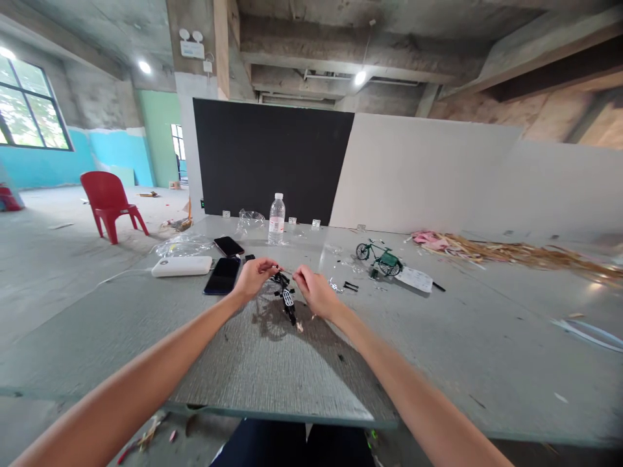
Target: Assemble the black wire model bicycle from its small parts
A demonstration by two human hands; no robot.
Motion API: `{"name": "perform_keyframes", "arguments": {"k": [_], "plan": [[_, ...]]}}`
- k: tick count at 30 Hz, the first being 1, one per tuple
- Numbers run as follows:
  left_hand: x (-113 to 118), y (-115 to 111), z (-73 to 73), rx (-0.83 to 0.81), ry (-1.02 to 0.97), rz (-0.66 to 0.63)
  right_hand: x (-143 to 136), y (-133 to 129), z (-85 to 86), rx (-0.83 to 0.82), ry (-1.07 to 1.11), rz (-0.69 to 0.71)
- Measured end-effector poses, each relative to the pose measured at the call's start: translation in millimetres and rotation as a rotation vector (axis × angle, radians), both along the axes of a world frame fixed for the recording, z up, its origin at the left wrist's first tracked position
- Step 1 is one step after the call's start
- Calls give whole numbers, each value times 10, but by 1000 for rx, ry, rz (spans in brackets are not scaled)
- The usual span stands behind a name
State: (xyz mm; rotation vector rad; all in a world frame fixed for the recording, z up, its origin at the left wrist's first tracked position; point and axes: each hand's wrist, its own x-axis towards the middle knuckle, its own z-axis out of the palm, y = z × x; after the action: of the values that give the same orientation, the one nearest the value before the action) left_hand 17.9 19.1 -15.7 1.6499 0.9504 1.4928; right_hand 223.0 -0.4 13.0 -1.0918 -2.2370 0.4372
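Observation:
A small black model bicycle (288,298) stands on the grey table in front of me, its rear wheel toward me and its pale rack on top. My left hand (256,277) is closed in a pinch at the left end of its handlebar. On the other side, my right hand (314,290) is also pinched, close to the right handlebar end. What its fingertips hold is too small to make out. Just right of that hand lie a little silvery part (333,285) and a small black part (351,286). Farther right stands a green model bicycle (379,257).
Two phones (222,275) (228,246) and a white power bank (182,266) with a cable lie at left. Behind them are clear plastic wrap (183,245) and a water bottle (276,220). A white paper (413,280) lies by the green bicycle; wood strips (516,254) are heaped far right.

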Motion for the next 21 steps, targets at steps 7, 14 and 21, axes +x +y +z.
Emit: {"name": "perform_keyframes", "arguments": {"k": [7, 14, 21], "plan": [[-16, 24, 0, 40, 45, -22, -66, 15, -10, -331, 180, -38], [-42, 46, -33, 16, 2, -32, 11, -156, 63, 249, -436, -126], [-29, 46, -24, -3, 7, -15, -2, -105, 65, 233, -380, -103]]}}
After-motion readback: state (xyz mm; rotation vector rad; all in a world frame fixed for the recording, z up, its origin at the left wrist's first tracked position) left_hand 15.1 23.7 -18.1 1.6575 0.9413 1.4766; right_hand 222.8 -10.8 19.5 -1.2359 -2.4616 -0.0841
